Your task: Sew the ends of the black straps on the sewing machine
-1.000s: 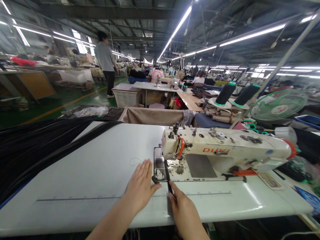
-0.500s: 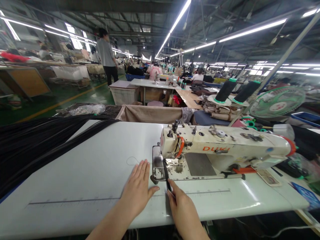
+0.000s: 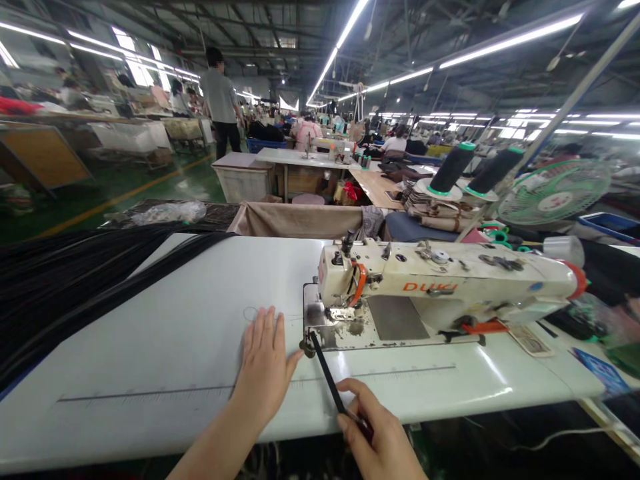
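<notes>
My left hand lies flat on the white sewing table, fingers stretched out, just left of the machine's metal plate. My right hand pinches a narrow black strip near the table's front edge. The strip runs up and left from my fingers to the corner of the plate under the needle. The cream sewing machine stands right of both hands, its head end nearest them.
A thick bundle of black strips covers the table's left side. Two black thread cones and a green fan stand behind the machine. A loose thread loop lies above my left hand. A person stands in the far aisle.
My right hand has drawn back toward the front edge, pulling the black strip out from under the needle so more of it shows. My left hand stays flat and shifted slightly left.
</notes>
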### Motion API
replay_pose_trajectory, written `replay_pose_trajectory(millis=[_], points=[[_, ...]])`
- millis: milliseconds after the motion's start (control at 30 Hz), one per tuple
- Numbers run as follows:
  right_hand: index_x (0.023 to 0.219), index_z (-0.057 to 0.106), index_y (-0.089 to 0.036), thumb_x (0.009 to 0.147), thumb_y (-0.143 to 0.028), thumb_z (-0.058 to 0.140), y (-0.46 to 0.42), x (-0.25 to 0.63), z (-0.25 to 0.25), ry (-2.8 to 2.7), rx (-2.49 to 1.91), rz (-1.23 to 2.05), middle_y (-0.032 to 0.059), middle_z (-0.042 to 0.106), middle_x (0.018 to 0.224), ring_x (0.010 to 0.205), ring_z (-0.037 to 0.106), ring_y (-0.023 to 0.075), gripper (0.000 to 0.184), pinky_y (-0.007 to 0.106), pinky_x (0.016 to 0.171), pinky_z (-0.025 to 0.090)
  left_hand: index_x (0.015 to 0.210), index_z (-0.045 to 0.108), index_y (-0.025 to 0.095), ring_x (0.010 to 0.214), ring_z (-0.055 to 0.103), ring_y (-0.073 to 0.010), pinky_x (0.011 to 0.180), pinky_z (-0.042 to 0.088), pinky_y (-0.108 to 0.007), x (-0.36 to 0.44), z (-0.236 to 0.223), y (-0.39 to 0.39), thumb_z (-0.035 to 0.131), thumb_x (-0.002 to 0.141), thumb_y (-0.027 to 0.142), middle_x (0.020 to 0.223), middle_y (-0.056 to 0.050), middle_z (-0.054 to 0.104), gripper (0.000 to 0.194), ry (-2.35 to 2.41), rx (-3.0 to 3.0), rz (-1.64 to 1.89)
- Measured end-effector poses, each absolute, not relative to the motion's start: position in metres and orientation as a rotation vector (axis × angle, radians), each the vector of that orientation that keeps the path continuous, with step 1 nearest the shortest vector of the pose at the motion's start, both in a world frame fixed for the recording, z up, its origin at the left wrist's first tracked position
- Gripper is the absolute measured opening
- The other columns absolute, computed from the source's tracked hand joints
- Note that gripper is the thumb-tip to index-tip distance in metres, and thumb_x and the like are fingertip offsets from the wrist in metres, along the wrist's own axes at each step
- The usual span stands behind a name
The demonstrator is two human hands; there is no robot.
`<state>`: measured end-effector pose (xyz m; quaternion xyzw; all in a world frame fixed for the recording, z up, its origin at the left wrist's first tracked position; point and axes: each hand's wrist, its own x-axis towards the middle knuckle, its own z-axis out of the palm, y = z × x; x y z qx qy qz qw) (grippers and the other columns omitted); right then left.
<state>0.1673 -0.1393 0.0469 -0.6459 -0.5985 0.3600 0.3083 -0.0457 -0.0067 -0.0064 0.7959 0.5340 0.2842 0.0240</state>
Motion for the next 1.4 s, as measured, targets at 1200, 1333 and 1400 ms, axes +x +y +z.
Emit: replay_pose_trajectory(millis=[1200, 1333, 1400], points=[[0.07, 0.062, -0.02, 0.083, -0.045, 0.067, -0.135, 0.211, 0.063, -1.359, -1.679, 1.324, -0.0027, 0.053, 0.065, 0.067, 0.045, 0.0145, 0.028, 0.029, 0.066, 0.033, 0.099, 0.078, 0.008, 0.066, 0.049, -0.0081, 0.055, 0.042, -0.016, -0.054, 0.044, -0.001, 0.088, 0.08, 0.037, 0.076, -0.004, 0.061, 0.036, 0.907, 0.681, 0.879], [0.07, 0.06, -0.021, 0.083, -0.042, 0.067, -0.125, 0.186, 0.062, -1.382, -1.645, 1.263, -0.0043, 0.045, 0.066, 0.068, 0.042, 0.0136, 0.026, 0.028, 0.066, 0.033, 0.096, 0.078, 0.01, 0.063, 0.044, -0.0078, 0.054, 0.035, -0.018, -0.028, 0.043, -0.025, 0.09, 0.076, 0.047, 0.071, -0.002, 0.057, 0.044, 0.797, 0.843, 0.671], [0.07, 0.061, -0.02, 0.082, -0.04, 0.067, -0.124, 0.187, 0.063, -1.424, -1.652, 1.265, -0.0041, 0.046, 0.068, 0.07, 0.043, 0.0139, 0.024, 0.028, 0.066, 0.033, 0.095, 0.078, 0.011, 0.062, 0.044, -0.0077, 0.054, 0.035, -0.018, -0.03, 0.046, -0.02, 0.089, 0.075, 0.051, 0.068, -0.002, 0.057, 0.046, 0.826, 0.884, 0.694]])
